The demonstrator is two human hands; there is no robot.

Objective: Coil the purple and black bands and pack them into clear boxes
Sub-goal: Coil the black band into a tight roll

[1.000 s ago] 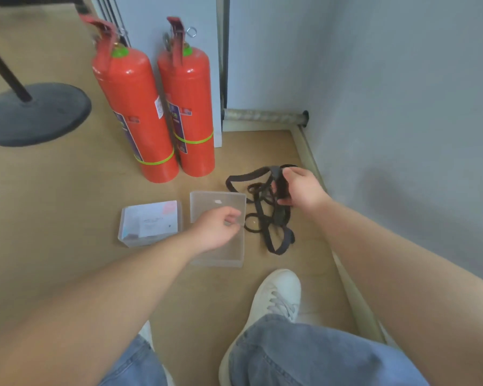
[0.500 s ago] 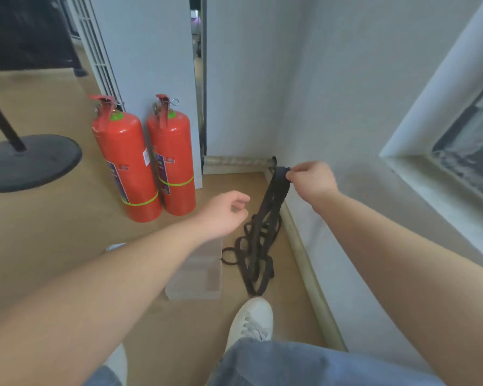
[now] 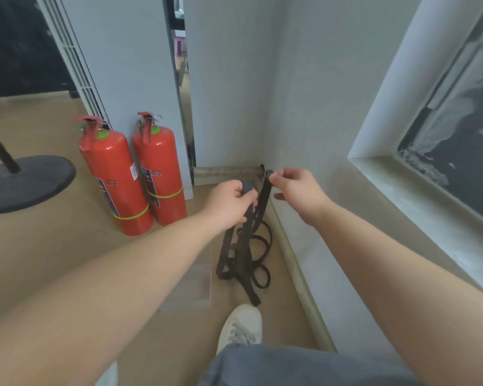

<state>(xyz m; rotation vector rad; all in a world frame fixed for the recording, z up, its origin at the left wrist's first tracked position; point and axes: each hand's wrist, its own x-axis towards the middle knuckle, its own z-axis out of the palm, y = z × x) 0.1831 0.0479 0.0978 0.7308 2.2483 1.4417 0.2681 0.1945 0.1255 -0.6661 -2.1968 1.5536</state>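
Two red metal fire extinguishers (image 3: 131, 179) stand on the wood floor (image 3: 53, 246) at left. Next, a clear plastic box (image 3: 194, 285) lies flat beneath the left hand (image 3: 230, 204), whose fingers clamp the long black woven band (image 3: 244, 257); the right hand (image 3: 296, 190) pinches its top end, loops trailing onto the floor.

Black band (image 3: 246, 246): lifted at its upper end, hanging in tangled loops to the floor. Clear box (image 3: 191, 285) (apparently empty) lies just beside it.
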